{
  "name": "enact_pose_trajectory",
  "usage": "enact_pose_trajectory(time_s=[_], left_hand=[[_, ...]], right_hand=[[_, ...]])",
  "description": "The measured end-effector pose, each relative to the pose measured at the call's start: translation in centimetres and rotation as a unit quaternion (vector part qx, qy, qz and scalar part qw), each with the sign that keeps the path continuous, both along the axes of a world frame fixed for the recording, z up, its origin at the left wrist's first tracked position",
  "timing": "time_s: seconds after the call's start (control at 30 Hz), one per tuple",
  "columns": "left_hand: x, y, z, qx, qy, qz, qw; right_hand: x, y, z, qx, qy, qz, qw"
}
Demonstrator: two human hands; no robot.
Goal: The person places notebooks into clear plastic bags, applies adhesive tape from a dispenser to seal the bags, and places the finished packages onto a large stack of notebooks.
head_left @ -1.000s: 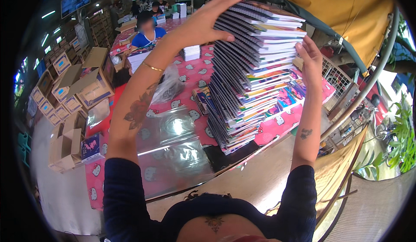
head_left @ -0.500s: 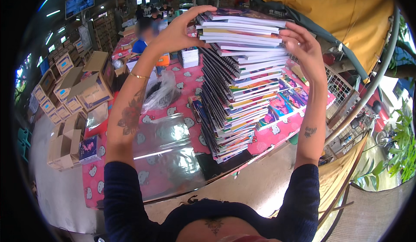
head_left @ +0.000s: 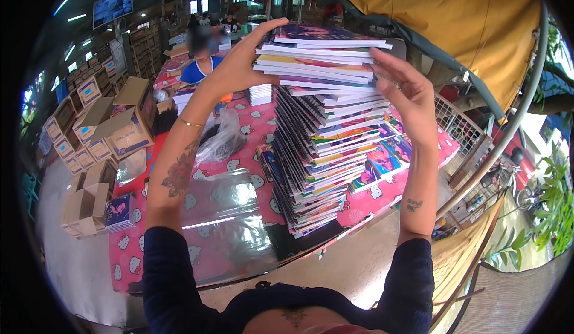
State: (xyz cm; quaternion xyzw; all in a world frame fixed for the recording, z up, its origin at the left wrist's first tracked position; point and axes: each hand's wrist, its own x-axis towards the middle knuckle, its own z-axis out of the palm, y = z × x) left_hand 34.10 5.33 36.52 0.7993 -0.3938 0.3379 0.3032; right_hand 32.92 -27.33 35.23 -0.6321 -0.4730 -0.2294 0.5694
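A tall, leaning stack of spiral-bound notebooks (head_left: 326, 137) stands on the table in front of me, black spirals to the left and coloured page edges to the right. On its top lies a bundle of notebooks (head_left: 317, 65) with white page edges and a dark, colourful cover uppermost. My left hand (head_left: 250, 59) is closed round the bundle's left end, thumb low and fingers over the top. At the right end, my right hand (head_left: 409, 89) presses bent fingers against the page edges. The bundle juts out to the left over the stack.
Clear plastic sheets (head_left: 230, 214) lie on the pink patterned tablecloth (head_left: 254, 184), near a crumpled plastic bag (head_left: 221, 140). Colourful books (head_left: 382, 161) lie right of the stack. Open cardboard boxes (head_left: 122, 125) stand at left. A person in blue (head_left: 200, 68) sits across the table.
The top bundle has shifted left relative to the stack below, with both hands moving along on it. The whole view has also moved slightly.
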Motion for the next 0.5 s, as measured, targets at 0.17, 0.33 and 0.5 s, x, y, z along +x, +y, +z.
enact_pose_trajectory(time_s=[0.17,0.33,0.5], left_hand=[[-0.5,0.4,3.2,0.136,0.042,0.048,0.989],[0.5,1.4,4.7,0.098,0.067,-0.003,0.993],[1.0,-0.3,3.6,-0.071,0.148,-0.059,0.985]], right_hand=[[1.8,-1.8,0.5,-0.081,-0.010,-0.023,0.996],[2.1,-1.4,0.2,-0.061,-0.017,-0.015,0.998],[3.6,-1.6,1.5,0.018,-0.001,-0.035,0.999]])
